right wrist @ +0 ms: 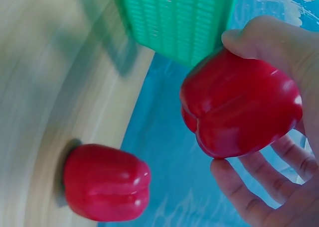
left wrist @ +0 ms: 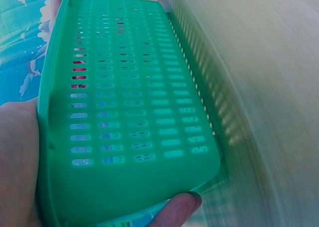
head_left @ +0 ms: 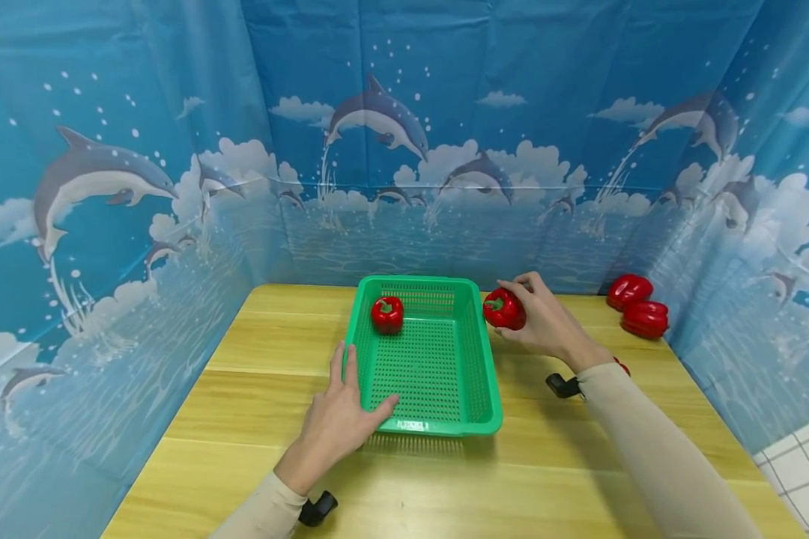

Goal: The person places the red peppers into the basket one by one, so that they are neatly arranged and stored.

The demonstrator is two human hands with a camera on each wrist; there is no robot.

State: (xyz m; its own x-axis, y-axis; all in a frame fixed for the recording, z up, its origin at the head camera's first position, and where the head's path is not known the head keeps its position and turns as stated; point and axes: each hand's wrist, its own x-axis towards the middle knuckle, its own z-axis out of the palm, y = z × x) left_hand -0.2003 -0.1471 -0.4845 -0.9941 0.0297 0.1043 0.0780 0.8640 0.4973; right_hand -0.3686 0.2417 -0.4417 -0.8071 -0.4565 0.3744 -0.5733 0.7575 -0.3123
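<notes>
My left hand (head_left: 340, 419) holds the near left corner of a green plastic basket (head_left: 488, 367), thumb reaching over the rim. From the left wrist, a fingertip (left wrist: 179, 209) shows low at the corner of its slotted wall. One red bell pepper (head_left: 387, 317) with a green stem sits in the far left part of the basket. My right hand (head_left: 546, 322) grips another red bell pepper (right wrist: 239, 105) between thumb and fingers, just outside the basket's right rim and raised above the table.
Two red bell peppers (head_left: 637, 303) lie together at the table's far right corner. A further pepper (right wrist: 107, 183) stands on the table, mostly hidden behind my right wrist in the head view. A blue dolphin-print curtain (head_left: 404, 217) hangs around the wooden table (head_left: 243, 419).
</notes>
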